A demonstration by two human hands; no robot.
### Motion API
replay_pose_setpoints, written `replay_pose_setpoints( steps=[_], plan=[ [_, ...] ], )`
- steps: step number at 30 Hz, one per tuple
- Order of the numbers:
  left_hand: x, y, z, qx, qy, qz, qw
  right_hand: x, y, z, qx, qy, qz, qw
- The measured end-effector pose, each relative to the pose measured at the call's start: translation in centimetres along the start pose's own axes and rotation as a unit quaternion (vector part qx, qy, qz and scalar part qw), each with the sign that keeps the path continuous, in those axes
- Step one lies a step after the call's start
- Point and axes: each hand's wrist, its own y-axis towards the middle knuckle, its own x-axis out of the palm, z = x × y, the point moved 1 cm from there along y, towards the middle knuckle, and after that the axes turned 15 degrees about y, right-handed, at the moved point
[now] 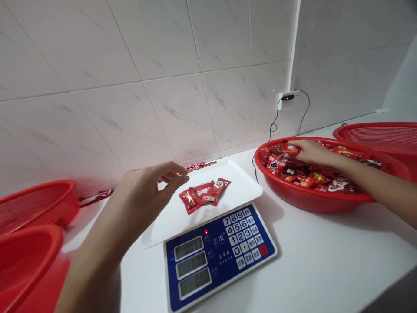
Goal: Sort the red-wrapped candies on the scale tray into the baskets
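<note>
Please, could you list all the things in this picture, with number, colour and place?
Weighing scale: 1, blue and white, centre
Tray: 1, white, on scale
Packets on tray: about four, red
Packets along wall: several, red, behind tray
Filled basket: 1, red, right
Basket packets: many, mostly red, inside it
Farther basket: 1, red, far right
Left baskets: 2, red, left edge
Wall socket: 1, white, back right
Adapter: 1, black, in socket
Cables: 2, black and grey, near socket
Table: 1, white, underneath
Tiled wall: pale, behind
Left hand: 1, over tray's left side
Right hand: 1, in filled basket
</note>
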Motion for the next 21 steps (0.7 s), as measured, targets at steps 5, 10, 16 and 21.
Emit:
replay_pose_setpoints(
  steps=[5, 10, 16, 21],
  plan=[
    [-0.5, -0.1, -0.3, -0.015, 0.007, -0.001, 1.0, -1.2, -0.6, -1.5, 0.047, -0.002, 0.049, 0.998],
    [-0.4, -0.1, -0.2, -0.012, -0.018, 0.042, 0.999, -1.8, -1.9, -5.2, 0.014, 0.18, 0.09, 0.979],
    [0.7, -0.5, 2.2, 0.034, -0.171, 0.116, 0.978, 3.2, -3.5, -13.2, -0.087, 0.269, -0.225, 0.932],
    [1.9, 0.0, 2.4, 0.041, -0.143, 0.119, 0.982, 8.6, -2.9, -17.1, -0.215, 0.261, -0.273, 0.9]
  ],
)
